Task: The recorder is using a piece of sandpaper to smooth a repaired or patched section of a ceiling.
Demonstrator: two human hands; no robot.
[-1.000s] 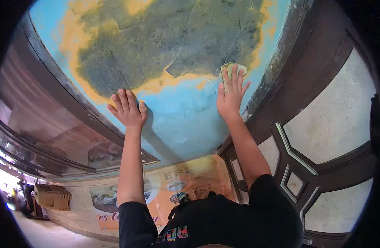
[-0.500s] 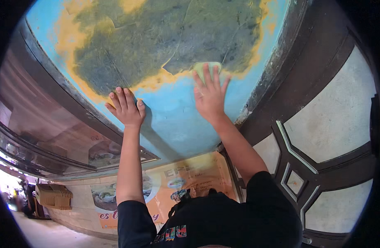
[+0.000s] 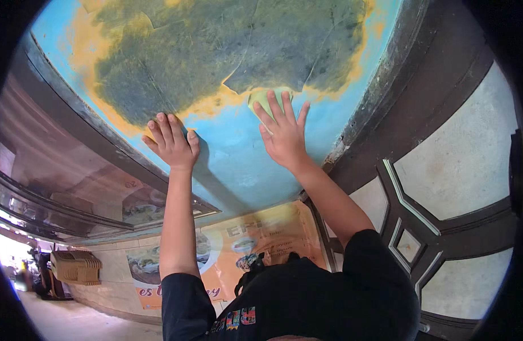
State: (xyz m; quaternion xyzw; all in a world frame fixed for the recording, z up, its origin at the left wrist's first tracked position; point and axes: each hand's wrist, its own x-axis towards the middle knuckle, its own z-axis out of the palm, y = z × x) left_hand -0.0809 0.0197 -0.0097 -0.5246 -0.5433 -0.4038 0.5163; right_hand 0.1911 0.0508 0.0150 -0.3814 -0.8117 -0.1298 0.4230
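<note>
Blue wall (image 3: pixel 233 156), broad dark grey patch (image 3: pixel 187 62) on it, ragged orange-yellow margin (image 3: pixel 213 106) around; thin crack-like lines cross the grey. Right hand (image 3: pixel 285 139) flat, fingers spread, over a pale green pad (image 3: pixel 256 102) lying against the wall at the patch's lower margin; the pad is pressed under the fingers, not gripped. Left hand (image 3: pixel 175 149) open, fingers slightly parted, nothing grasped, fingertips on the wall by the orange margin. Dark-framed glass (image 3: pixel 96 153) at left; dark brown woodwork with pale panels (image 3: pixel 455 153) at right. Below: orange banner (image 3: pixel 293 236), stacked tan chairs (image 3: pixel 77 268) farther left.
</note>
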